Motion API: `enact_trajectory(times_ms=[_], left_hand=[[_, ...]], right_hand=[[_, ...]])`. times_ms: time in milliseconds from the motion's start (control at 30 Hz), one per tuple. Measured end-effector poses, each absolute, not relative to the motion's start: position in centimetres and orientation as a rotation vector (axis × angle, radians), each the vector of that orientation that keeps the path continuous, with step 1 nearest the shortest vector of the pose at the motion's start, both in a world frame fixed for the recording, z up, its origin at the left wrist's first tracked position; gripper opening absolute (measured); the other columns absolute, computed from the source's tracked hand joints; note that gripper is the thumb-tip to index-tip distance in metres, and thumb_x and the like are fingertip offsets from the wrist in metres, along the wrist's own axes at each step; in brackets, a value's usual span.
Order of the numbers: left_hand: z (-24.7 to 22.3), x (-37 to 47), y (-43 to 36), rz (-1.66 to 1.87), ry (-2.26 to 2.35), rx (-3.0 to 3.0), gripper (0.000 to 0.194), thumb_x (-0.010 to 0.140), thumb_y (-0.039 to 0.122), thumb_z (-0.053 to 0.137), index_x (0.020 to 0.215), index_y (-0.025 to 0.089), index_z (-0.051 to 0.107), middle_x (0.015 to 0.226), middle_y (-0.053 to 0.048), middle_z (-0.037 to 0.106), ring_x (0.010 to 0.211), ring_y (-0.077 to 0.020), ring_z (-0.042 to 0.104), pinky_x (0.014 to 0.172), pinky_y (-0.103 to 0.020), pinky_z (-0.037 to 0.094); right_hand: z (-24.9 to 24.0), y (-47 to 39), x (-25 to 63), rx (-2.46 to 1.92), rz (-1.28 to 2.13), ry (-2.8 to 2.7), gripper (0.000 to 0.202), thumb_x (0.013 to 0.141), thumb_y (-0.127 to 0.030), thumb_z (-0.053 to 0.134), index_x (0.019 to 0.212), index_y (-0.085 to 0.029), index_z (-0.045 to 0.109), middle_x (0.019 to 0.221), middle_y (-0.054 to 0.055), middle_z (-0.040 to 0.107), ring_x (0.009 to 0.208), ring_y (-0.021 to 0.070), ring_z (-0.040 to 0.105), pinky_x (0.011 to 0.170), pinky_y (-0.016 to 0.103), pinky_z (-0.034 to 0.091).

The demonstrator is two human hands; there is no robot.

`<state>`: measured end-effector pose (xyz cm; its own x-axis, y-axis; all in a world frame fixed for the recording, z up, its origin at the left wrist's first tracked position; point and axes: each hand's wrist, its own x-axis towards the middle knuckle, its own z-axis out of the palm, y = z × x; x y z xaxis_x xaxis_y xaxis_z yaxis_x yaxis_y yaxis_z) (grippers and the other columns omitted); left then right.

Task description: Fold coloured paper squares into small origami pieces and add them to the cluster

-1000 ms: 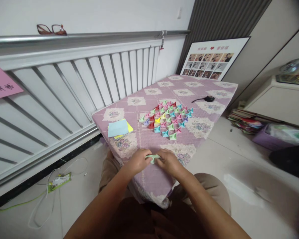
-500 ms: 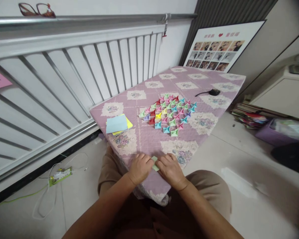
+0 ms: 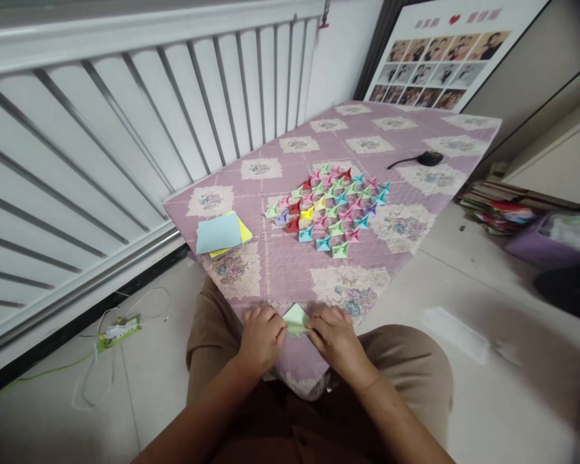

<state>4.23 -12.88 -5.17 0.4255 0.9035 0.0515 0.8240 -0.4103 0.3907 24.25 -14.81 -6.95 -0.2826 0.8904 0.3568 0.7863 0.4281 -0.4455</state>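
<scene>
A folded light green paper (image 3: 296,318) lies at the near end of the table, its pointed top facing away from me. At its left corner, my left hand (image 3: 262,336) is closed with thumb and fingers pinching the edge. My right hand (image 3: 335,340) pinches the opposite corner in the same way. Beyond them, rows of small folded paper pieces (image 3: 336,211) in green, pink, red, blue and yellow stand close together. To the left sits a stack of blue and yellow paper sheets (image 3: 219,233).
The table's cloth (image 3: 290,270) is purple with floral patches. A black object with a cord (image 3: 430,158) lies near its far right side. A white radiator (image 3: 174,116) runs along the left. On the floor are a power strip (image 3: 120,329) and a purple bin (image 3: 536,241).
My hands have moved apart, and more of the green paper shows between them, now with a pointed top. The camera view has tilted down slightly.
</scene>
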Motion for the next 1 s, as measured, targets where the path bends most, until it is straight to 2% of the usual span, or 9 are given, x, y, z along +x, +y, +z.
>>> enact_trajectory(times_ms=[267,633,1000], left_hand=[[-3.9,4.3,-12.5,0.247,1.616,2.226,0.013,0.088,0.028,0.056,0.079,0.023,0.065,0.089,-0.001,0.062,0.093,-0.0194,0.053,0.084,-0.036,0.033],[-2.7,5.0,-11.2,0.016,1.663,2.244,0.02,0.089,0.034,0.051,0.08,0.021,0.063,0.088,-0.004,0.065,0.091,-0.0224,0.056,0.081,-0.037,0.034],[-2.4,5.3,-10.6,-0.071,1.647,2.247,0.021,0.089,0.035,0.05,0.08,0.02,0.061,0.09,-0.005,0.065,0.091,-0.0233,0.057,0.079,-0.037,0.034]], right_hand=[[-6.4,-15.2,23.6,-1.607,0.245,-1.966,0.023,0.09,-0.036,0.054,0.076,-0.022,0.064,0.082,0.003,0.06,0.083,0.0196,0.049,0.084,0.036,0.029],[-6.3,-14.9,23.0,-1.843,0.118,-1.876,0.031,0.088,-0.04,0.057,0.064,-0.02,0.059,0.075,0.003,0.057,0.079,0.0199,0.047,0.076,0.034,0.028],[-6.5,-14.6,22.8,-1.883,0.052,-1.872,0.03,0.083,-0.039,0.062,0.06,-0.021,0.057,0.071,0.001,0.055,0.076,0.0187,0.045,0.075,0.033,0.026]])
